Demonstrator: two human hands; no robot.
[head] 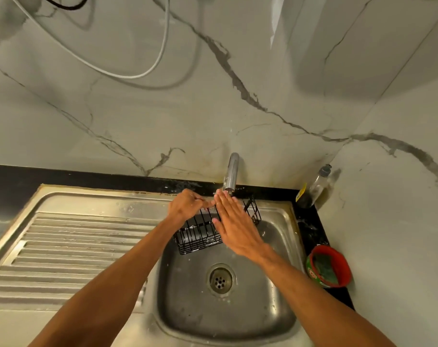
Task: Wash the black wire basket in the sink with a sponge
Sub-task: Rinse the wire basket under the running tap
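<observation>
Black wire basket [200,236], rectangular, built of thin upright bars under a heavier rim, wet, flecked with white suds along the lower edge. Tilted at the back of the stainless steel sink [275,291], just below the curved chrome tap [231,174], lower end dipping into the basin, well apart from the round metal drain [220,279]. Something dark and flat inside, too unclear to name. Far end of the basket showing again beyond the right hand [235,229], with a small hook-like wire at the corner.

Gripped at the upper rim by the left hand [187,205], fingers curled round the wire. Right hand flat and released, fingers straight and together, laid across the middle of the basket, fingertips just under the spout and close to those of the left.

To the right, on the black stone worktop [313,234], a red-rimmed green plastic tub [344,266] holding a green scrub pad [325,266]; red lettering on the tub's label, curved away and not readable. In the back corner, a clear plastic bottle with a grey cap [319,184], a yellow label low on its side, writing too small to make out.
</observation>
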